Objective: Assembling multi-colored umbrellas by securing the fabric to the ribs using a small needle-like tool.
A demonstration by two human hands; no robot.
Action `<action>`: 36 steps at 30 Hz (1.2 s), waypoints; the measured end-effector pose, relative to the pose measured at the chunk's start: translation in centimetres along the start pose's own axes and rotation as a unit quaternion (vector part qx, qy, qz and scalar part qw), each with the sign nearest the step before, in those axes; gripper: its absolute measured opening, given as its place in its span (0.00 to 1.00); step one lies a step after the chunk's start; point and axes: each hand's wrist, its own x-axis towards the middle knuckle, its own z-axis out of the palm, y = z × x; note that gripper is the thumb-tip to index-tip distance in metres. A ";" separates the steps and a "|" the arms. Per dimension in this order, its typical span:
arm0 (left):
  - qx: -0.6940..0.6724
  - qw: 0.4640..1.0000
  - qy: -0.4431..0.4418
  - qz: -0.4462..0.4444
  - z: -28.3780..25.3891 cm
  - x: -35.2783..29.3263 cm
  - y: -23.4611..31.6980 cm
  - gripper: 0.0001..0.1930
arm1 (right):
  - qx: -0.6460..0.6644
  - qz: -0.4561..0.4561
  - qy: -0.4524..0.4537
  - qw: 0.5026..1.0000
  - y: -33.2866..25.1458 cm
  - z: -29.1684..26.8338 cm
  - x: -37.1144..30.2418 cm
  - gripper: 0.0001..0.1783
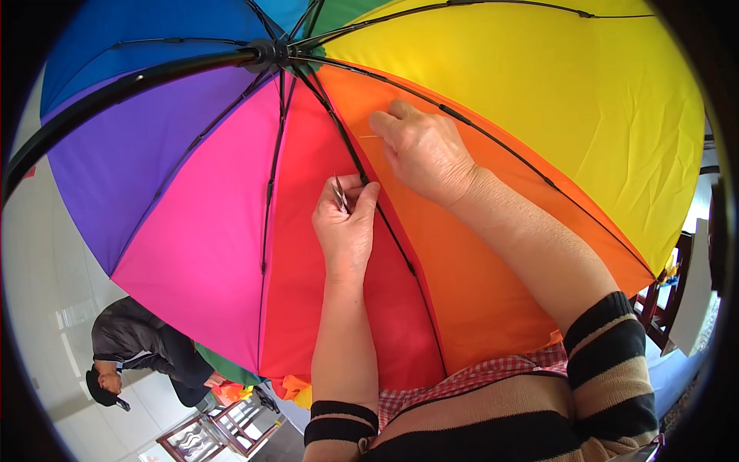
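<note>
A rainbow-panelled umbrella (192, 269) is spread in front of me, its inner side with the black frame facing me. My left hand (344, 235) is closed, thumb and fingertips pinching a black umbrella rib (365, 179) along the red and orange seam. Small pointed metal snips (339, 195) are tucked in that same hand, blades upward. Over the orange panel (477, 254), my right hand (426, 150) is closed in a pinch. A thin, pale needle (369, 137) sticks out leftward from its fingers. Any thread is too fine to make out.
The curved black shaft (115, 96) runs from the hub (269, 54) to the left edge. At lower left a person in dark clothes (154, 346) sits bent over, near bright fabric (296, 389). Dark wooden furniture (670, 296) stands at right. A red checked apron (400, 399) covers my lap.
</note>
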 end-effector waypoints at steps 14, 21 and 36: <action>-0.009 1.000 0.022 0.018 0.2 -0.3 -0.3 0.06 | 0.022 0.013 -0.056 0.998 -0.5 0.5 -1.9 0.06; 0.097 0.963 0.090 0.235 0.3 1.8 -1.5 0.08 | 0.087 -0.127 -0.051 0.987 0.8 1.1 -0.6 0.04; 0.030 0.992 0.054 0.110 -2.0 2.0 -1.2 0.06 | 0.184 -0.036 -0.054 0.981 0.9 0.2 -0.9 0.05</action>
